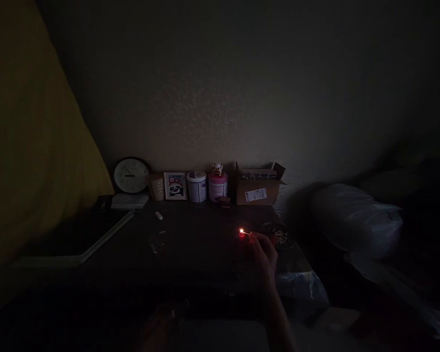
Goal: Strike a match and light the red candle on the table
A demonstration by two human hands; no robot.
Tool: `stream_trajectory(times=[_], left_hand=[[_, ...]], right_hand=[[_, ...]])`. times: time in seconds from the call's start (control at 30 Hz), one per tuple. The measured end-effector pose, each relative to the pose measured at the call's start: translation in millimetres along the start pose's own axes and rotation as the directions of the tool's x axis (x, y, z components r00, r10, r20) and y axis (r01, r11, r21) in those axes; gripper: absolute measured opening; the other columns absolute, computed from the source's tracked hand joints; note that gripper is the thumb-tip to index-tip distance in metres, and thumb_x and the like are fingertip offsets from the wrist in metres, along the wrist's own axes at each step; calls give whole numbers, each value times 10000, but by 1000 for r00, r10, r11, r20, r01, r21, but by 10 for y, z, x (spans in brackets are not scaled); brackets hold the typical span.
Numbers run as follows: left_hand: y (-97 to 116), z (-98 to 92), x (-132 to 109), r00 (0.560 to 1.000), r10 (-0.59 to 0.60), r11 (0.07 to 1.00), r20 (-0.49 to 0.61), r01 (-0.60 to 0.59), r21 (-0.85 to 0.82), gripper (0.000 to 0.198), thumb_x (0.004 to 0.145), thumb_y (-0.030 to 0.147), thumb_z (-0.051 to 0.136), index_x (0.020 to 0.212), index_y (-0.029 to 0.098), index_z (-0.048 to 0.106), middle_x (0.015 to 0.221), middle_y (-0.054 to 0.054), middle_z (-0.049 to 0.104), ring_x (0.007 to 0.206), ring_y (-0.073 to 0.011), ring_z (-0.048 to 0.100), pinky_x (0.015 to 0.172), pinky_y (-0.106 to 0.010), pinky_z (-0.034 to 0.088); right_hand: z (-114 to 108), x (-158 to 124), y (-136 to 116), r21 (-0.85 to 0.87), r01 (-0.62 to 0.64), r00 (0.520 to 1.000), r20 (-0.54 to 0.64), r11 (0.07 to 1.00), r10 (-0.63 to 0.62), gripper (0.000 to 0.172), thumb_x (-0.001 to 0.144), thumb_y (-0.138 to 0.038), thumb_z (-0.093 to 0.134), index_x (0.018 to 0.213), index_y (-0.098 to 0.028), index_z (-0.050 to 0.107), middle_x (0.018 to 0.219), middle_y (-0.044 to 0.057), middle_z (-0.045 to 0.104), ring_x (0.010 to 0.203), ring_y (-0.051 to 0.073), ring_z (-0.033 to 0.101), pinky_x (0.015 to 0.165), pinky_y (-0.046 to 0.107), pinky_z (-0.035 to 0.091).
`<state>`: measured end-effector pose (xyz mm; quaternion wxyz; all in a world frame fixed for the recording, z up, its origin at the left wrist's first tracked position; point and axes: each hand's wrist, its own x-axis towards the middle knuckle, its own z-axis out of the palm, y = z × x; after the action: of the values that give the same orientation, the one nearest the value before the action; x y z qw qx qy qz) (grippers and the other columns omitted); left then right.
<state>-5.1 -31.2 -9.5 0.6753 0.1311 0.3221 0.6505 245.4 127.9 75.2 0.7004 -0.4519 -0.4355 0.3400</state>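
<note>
My right hand [264, 247] pinches a thin match [246, 233] over the dark table. Its tip glows bright orange-red, on the side away from my fingers. Just right of that hand sits a round dark dish [291, 240] with several pale sticks [281, 237] in it, like matchsticks. Low in the view, in deep shadow, my left hand [159, 320] is closed around a small object with a shiny edge [180, 308]. Its kind is too dark to make out.
Along the wall stand a round clock [131, 176], a stack of cups [156, 187], a panda picture frame [176, 186], two canisters [197, 188], [217, 189] and an open cardboard box [257, 191]. A white oval item [159, 215] lies on the table [201, 244]. Plastic bags [355, 220] are right.
</note>
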Motion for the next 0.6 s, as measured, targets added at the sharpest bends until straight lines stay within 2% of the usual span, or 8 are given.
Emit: stream_trajectory(times=[0.23, 0.47, 0.6], left_hand=[[15, 27, 4, 1000, -14, 1000, -8, 14, 3, 334, 887, 393, 558, 1176, 229, 594, 1258, -91, 618, 1057, -224, 614, 896, -467, 523], [28, 38, -1, 1000, -22, 1000, -19, 22, 10, 318, 888, 365, 565, 1173, 227, 591, 1246, -88, 614, 1030, -215, 617, 865, -445, 540], [21, 42, 2, 999, -25, 1000, -23, 25, 12, 310, 888, 364, 564, 1169, 235, 594, 1249, -88, 616, 1037, -217, 615, 869, -448, 538]], right_hand=[[7, -25, -94, 7, -25, 1000, -8, 1000, 25, 336, 648, -501, 758, 695, -175, 691, 597, -25, 636, 604, 131, 571, 687, 296, 441], [-5, -63, -161, 16, -16, 1000, -12, 1000, 16, 319, 648, -472, 773, 706, -166, 705, 627, -20, 655, 627, 128, 584, 736, 300, 445], [-8, -61, -173, 32, -5, 1000, -15, 999, 6, 319, 642, -472, 776, 702, -167, 704, 617, -23, 652, 604, 126, 578, 709, 299, 453]])
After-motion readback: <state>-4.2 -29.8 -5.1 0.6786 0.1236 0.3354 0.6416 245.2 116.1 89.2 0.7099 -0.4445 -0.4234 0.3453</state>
